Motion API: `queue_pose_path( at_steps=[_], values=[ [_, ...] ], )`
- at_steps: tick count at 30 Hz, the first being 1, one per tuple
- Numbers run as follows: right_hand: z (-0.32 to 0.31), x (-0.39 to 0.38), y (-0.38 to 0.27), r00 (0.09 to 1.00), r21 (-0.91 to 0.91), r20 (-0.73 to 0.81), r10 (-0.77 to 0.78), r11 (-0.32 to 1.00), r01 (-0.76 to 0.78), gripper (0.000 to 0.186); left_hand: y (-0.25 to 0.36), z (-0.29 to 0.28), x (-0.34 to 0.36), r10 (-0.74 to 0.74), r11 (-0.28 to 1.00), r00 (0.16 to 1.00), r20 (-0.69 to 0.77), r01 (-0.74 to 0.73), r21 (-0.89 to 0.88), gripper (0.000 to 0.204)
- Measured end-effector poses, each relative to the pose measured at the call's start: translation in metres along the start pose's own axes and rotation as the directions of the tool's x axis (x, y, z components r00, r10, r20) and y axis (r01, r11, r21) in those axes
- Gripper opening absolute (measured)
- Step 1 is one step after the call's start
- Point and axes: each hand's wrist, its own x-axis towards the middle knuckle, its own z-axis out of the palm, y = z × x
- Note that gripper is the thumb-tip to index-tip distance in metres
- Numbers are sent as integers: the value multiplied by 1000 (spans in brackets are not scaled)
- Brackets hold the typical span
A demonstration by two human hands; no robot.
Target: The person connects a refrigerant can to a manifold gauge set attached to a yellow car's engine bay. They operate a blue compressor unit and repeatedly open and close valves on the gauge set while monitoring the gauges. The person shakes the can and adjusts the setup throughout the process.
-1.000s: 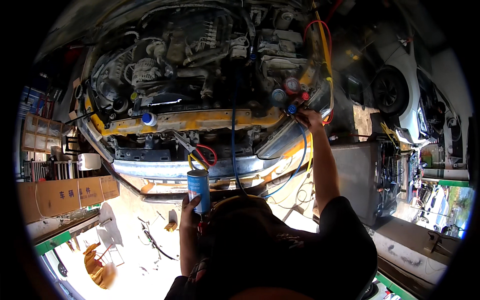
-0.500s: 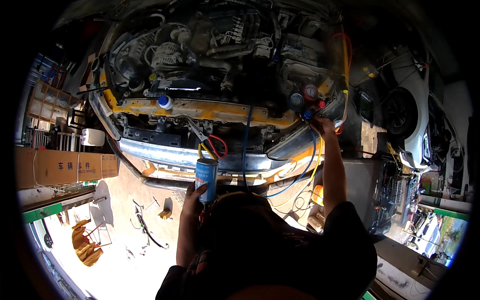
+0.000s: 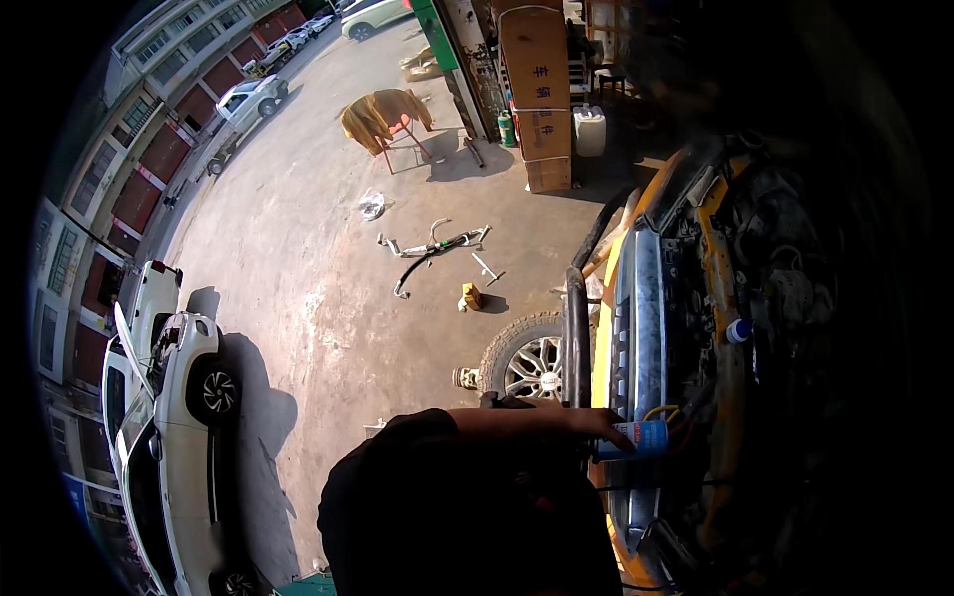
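Observation:
My left hand (image 3: 600,426) is wrapped round a blue and white can (image 3: 641,438) at the car's front bumper (image 3: 648,298). Just beyond the can shows the yellow grip of a pair of pliers (image 3: 660,410); its red grip is dim and the jaws are lost in shadow. On the yellow front crossmember (image 3: 712,238) stands a small white container with a blue cap (image 3: 738,331). My right hand is out of view. The engine bay (image 3: 795,268) is mostly dark.
A black bull bar (image 3: 576,338) and a loose wheel (image 3: 535,363) are beside my arm. Metal rods and a black hose (image 3: 432,253) and a yellow object (image 3: 470,297) lie on the concrete. A tall carton (image 3: 537,99), white jug (image 3: 589,131), cloth-draped chair (image 3: 386,119) and white car (image 3: 164,427) stand farther off.
The view has swung left, bringing the yard and parked cars in. My right hand, earlier at the gauge set's blue knob, has left the picture. My left hand still holds the can.

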Motion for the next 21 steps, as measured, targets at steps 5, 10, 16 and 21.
queue_pose_path(
  at_steps=[5, 10, 16, 21],
  values=[
    [29, -3, 1, 999, -31, 35, 17, 999, -16, 24, 4, -3, -13, 6, 1000, 1000, 2, -6, -9, 54],
    [36, -7, 11, 998, -17, 54, 12, 1000, -11, 25, 22, -9, -35, 17, 997, 1000, 7, -17, 77, 56],
    [48, -12, 11, 998, -29, 60, 27, 999, -26, 26, 1, -36, -44, 80, 996, 997, -21, -81, -23, 65],
    [58, -13, 19, 998, -29, 58, 19, 999, -18, 27, 25, -45, -69, 112, 962, 989, -99, -132, -237, 63]
  ],
)
